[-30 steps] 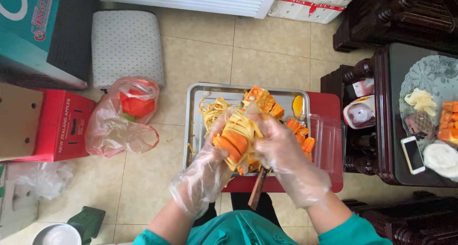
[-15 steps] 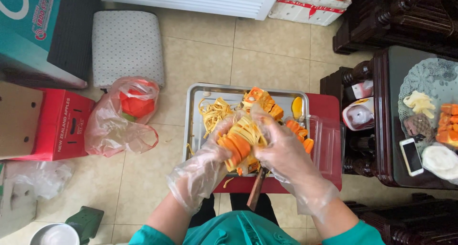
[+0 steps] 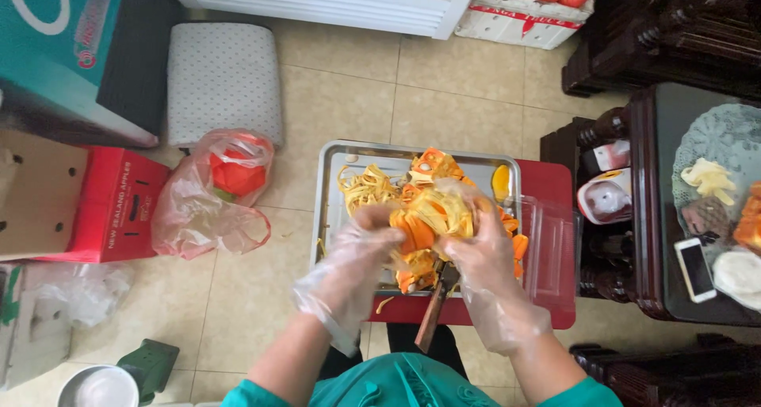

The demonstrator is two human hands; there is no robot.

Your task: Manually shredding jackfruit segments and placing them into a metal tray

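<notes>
Since the earlier frame our hands have drawn slightly nearer the body over the metal tray (image 3: 329, 185), fruit bundle kept between them; left hand (image 3: 361, 252), in a clear glove, closed around the orange-and-yellow fruit pieces (image 3: 420, 221); right hand (image 3: 483, 252) gripping the same bundle; knife (image 3: 434, 316) lies below, on the red stool (image 3: 555, 185); plastic bag (image 3: 210, 205) well apart on the floor.

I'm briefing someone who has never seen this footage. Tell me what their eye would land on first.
First, the two gloved hands, left hand and right hand, clutching a bundle of orange and yellow fruit strips over a metal tray on a red stool. Next, the pink plastic bag on the tiled floor to the left, beside a red cardboard box. A wooden-handled knife lies at the tray's near edge.
</notes>
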